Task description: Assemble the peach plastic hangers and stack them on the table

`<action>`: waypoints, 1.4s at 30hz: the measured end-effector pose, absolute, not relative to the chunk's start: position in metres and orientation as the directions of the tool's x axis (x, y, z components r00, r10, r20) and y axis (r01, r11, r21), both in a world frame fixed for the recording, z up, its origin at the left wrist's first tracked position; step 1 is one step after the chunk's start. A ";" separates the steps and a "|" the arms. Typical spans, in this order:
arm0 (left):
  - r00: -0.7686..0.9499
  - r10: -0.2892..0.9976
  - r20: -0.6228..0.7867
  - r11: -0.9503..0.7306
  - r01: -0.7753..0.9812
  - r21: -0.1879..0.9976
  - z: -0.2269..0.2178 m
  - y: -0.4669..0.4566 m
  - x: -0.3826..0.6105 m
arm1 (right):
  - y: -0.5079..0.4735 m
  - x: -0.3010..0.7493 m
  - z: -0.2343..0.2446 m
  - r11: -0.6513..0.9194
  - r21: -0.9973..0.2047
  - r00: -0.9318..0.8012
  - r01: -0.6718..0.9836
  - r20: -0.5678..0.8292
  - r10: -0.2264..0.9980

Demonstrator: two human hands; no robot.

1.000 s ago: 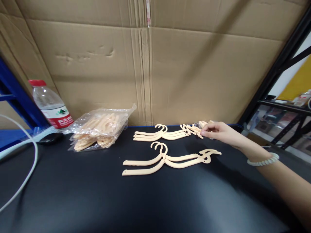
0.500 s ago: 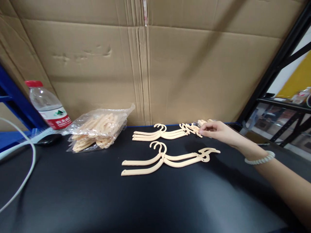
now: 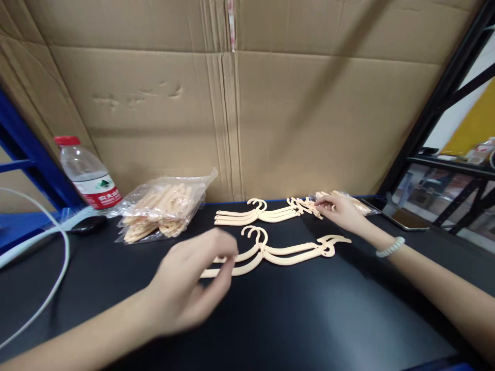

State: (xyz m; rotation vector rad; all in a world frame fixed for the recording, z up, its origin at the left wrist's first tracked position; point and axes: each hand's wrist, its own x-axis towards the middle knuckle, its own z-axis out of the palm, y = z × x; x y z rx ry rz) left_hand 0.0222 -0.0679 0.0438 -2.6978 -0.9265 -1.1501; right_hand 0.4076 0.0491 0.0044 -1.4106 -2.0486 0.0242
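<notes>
Left hand [image 3: 193, 286], thumb and fingers apart, looks empty before hangers [image 3: 264, 251]; right hand [image 3: 343, 212], fingertips nearly together, hold unclear, apparently picking small pieces [image 3: 304, 205], calling for precision.

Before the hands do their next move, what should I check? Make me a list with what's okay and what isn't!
1. Front hanger pieces lying on the black table: ok.
2. Clear view of those pieces: not ok, the left hand covers part of them.
3. Left hand apart from them: cannot tell, it is blurred and in front of them.
4. Right hand close to the small pieces: ok, it is right beside them.
5. Right hand gripping a small piece: cannot tell, too small to see.
6. Bottle capped: ok, the red cap is on.
</notes>
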 end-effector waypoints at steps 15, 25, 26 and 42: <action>0.471 0.717 0.513 -0.670 0.670 0.320 -0.010 0.043 -0.003 | 0.063 0.383 -0.012 0.569 -0.127 -0.456 0.813 0.469 0.756; 0.473 0.736 0.484 -0.656 0.675 0.338 -0.014 0.052 -0.006 | 0.063 0.383 -0.011 0.441 -0.540 -0.125 0.717 0.522 0.844; 0.468 0.738 0.486 -0.653 0.677 0.340 -0.014 0.052 -0.007 | 0.063 0.383 -0.010 0.426 -0.584 -0.086 0.691 0.519 0.851; 0.316 0.798 0.514 -0.579 0.641 0.504 -0.002 0.036 0.003 | 0.046 0.376 -0.006 0.230 -0.969 0.136 0.093 0.241 0.961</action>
